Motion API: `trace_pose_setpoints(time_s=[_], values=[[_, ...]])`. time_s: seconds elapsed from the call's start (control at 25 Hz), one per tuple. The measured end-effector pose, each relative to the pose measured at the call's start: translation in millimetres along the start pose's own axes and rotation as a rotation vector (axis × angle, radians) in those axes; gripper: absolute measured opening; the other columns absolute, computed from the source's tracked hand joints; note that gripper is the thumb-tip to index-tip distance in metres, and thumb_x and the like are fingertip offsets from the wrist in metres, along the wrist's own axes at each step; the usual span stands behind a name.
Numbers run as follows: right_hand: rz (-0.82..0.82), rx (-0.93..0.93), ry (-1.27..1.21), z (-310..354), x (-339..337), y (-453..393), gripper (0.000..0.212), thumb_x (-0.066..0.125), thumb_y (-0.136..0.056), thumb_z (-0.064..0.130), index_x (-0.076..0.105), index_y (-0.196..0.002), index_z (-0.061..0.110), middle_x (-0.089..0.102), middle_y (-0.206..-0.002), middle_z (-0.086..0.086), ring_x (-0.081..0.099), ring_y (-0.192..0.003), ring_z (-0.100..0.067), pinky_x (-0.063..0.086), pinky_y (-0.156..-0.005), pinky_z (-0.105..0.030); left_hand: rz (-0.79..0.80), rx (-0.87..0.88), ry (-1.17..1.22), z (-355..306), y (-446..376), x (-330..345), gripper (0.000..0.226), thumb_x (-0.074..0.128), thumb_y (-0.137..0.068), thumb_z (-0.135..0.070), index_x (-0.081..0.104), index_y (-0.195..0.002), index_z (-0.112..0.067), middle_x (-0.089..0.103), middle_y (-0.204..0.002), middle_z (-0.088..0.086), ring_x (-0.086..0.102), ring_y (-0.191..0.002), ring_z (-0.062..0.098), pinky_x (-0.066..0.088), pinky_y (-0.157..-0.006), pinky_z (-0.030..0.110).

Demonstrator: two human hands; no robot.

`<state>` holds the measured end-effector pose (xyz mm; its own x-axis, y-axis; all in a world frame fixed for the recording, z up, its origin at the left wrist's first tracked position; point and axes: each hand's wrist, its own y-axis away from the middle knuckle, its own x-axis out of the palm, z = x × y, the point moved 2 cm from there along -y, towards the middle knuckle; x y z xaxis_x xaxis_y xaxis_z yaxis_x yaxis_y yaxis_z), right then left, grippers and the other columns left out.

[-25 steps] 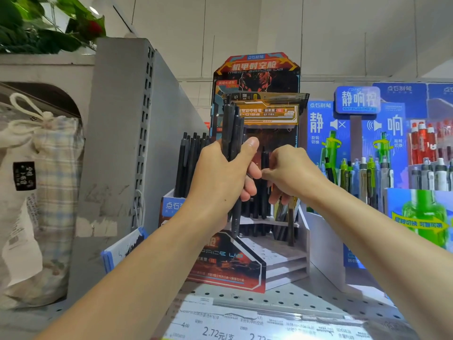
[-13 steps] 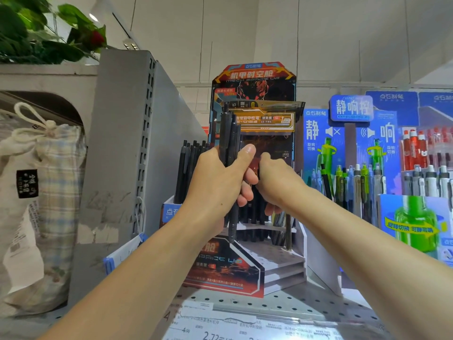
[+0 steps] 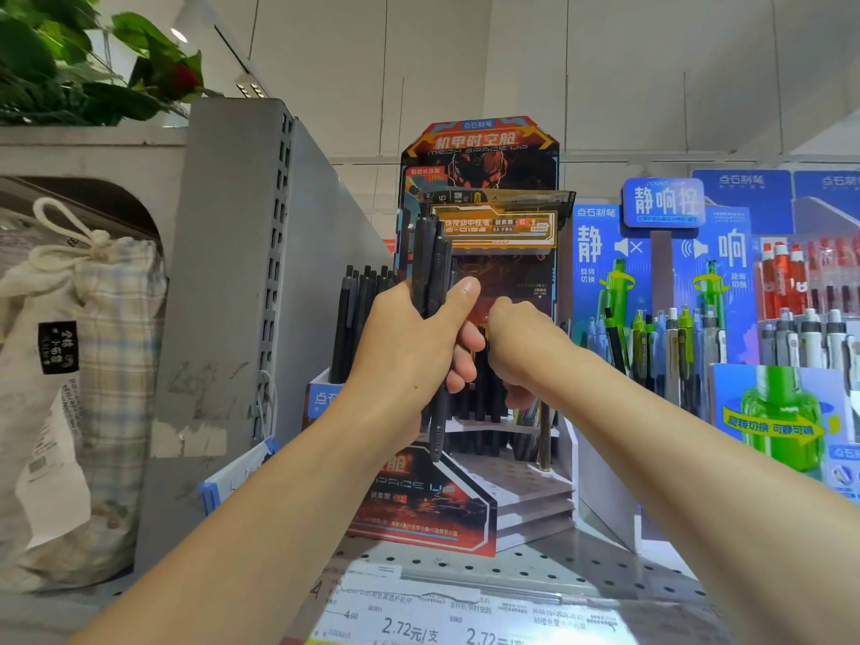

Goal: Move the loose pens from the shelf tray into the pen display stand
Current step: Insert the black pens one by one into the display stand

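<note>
Left hand [image 3: 409, 346] up in front of the pen display stand [image 3: 479, 318], fingers and thumb wrapped tight round a bundle of black pens [image 3: 433, 281], held upright, tips poking out below the fist, caps well above it. Right hand [image 3: 521, 351] just beside it, knuckles toward the camera, fingers curled down among the black pens standing in the stand's upper tier [image 3: 484, 402]; cannot tell whether those fingers actually pinch a pen, grip hidden behind the hand. Hands almost touching at the fingertips.

Stand itself: red and black printed card with a tall header, stepped white tiers [image 3: 526, 500] at its base, lower steps showing rows of holes with nothing in them, upper row packed with black pens. Behind the left hand, a blue-fronted box [image 3: 323, 398] with more black pens [image 3: 358, 318] standing upright in it, tight against the grey divider panel [image 3: 223, 318].

To the right, a blue display [image 3: 661, 281] holding upright pens in green, blue and white barrels [image 3: 670, 346]; further right, red and white pens [image 3: 791, 277] racked above grey ones. Everything sitting on a perforated metal shelf [image 3: 535, 565], price strip [image 3: 446, 621] along its front edge reading 2.72. Far left, past the divider, a checked drawstring bag [image 3: 83, 365] with a black label, green leaves [image 3: 70, 67] above it.
</note>
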<state>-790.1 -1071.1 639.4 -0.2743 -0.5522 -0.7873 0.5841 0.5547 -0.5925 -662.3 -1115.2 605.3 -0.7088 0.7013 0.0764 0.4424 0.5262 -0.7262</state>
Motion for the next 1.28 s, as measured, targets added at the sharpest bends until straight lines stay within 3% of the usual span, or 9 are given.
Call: trace_pose_setpoints(time_s=[0.16,0.24,0.32,0.44,0.6,0.76,0.96,1.12,1.28], values=[[0.061,-0.019,-0.034,-3,-11,0,0.027,0.058,-0.097,0.003,0.055,-0.123,0.004,0.064,-0.094,-0.012,0.068,-0.064,-0.027,0.054,-0.048,-0.03,-0.005,-0.005,0.005,2,-2,1,0.025,0.06,-0.099,-0.036,0.065,-0.101,-0.011,0.067,-0.06,0.001,0.055,-0.045,0.012,0.046,-0.041,0.022],[0.022,-0.096,-0.28,-7,-19,3,0.012,0.057,-0.099,0.01,0.055,-0.11,0.008,0.071,-0.086,-0.012,0.072,-0.058,-0.027,0.059,-0.047,-0.032,-0.013,0.001,0.013,3,-4,1,0.022,0.059,-0.099,-0.036,0.064,-0.103,-0.015,0.068,-0.062,0.001,0.056,-0.045,0.012,0.046,-0.042,0.022],[0.019,-0.237,-0.602,-12,-29,11,0.015,0.061,-0.1,0.021,0.064,-0.101,0.007,0.071,-0.069,-0.004,0.069,-0.053,-0.019,0.056,-0.044,-0.027,-0.026,0.011,0.027,3,-8,1,0.02,0.058,-0.099,-0.037,0.062,-0.106,-0.018,0.071,-0.065,0.002,0.057,-0.046,0.012,0.046,-0.042,0.023],[0.222,-0.42,-0.91,-16,-39,23,0.033,0.059,-0.102,0.032,0.071,-0.099,0.001,0.062,-0.067,0.0,0.06,-0.06,-0.011,0.049,-0.048,-0.022,-0.007,0.007,0.082,2,-13,4,0.025,0.058,-0.099,-0.039,0.06,-0.113,-0.018,0.069,-0.065,0.004,0.058,-0.047,0.013,0.046,-0.042,0.022],[0.364,-0.493,-1.08,-20,-42,22,0.018,0.057,-0.104,0.021,0.073,-0.101,0.014,0.055,-0.07,-0.001,0.053,-0.067,-0.012,0.043,-0.055,-0.021,0.061,-0.049,0.102,-2,-17,8,0.038,0.058,-0.097,-0.046,0.063,-0.116,-0.014,0.069,-0.065,0.005,0.059,-0.049,0.013,0.047,-0.043,0.021],[0.518,-0.494,-1.268,-21,-37,20,0.015,0.059,-0.101,0.022,0.07,-0.095,0.014,0.051,-0.068,-0.003,0.054,-0.071,-0.021,0.04,-0.06,-0.026,0.096,-0.061,0.13,-6,-16,9,0.039,0.057,-0.098,-0.046,0.066,-0.115,-0.012,0.07,-0.067,0.009,0.061,-0.048,0.015,0.048,-0.042,0.021],[0.412,-0.455,-1.244,-14,-31,11,0.023,0.064,-0.095,0.025,0.069,-0.073,0.021,0.058,-0.071,-0.002,0.055,-0.064,-0.012,0.045,-0.055,-0.022,0.002,-0.086,0.12,-5,-13,2,0.042,0.055,-0.1,-0.043,0.069,-0.1,-0.004,0.071,-0.065,0.012,0.062,-0.046,0.019,0.05,-0.042,0.024],[0.313,-0.364,-1.435,-17,-38,-2,0.016,0.066,-0.089,0.021,0.076,-0.078,0.014,0.072,-0.088,-0.009,0.061,-0.062,-0.011,0.051,-0.059,-0.025,-0.064,-0.054,0.071,-2,-13,-5,0.032,0.055,-0.102,-0.038,0.066,-0.104,-0.008,0.07,-0.061,0.011,0.059,-0.042,0.018,0.047,-0.039,0.023],[0.165,-0.271,-1.555,-26,-45,-12,0.013,0.063,-0.093,0.014,0.069,-0.089,0.004,0.07,-0.09,-0.017,0.066,-0.058,-0.012,0.055,-0.052,-0.023,-0.11,-0.007,-0.051,0,-12,-12,0.031,0.056,-0.1,-0.042,0.064,-0.106,-0.012,0.064,-0.054,0.004,0.051,-0.038,0.015,0.04,-0.037,0.021]])
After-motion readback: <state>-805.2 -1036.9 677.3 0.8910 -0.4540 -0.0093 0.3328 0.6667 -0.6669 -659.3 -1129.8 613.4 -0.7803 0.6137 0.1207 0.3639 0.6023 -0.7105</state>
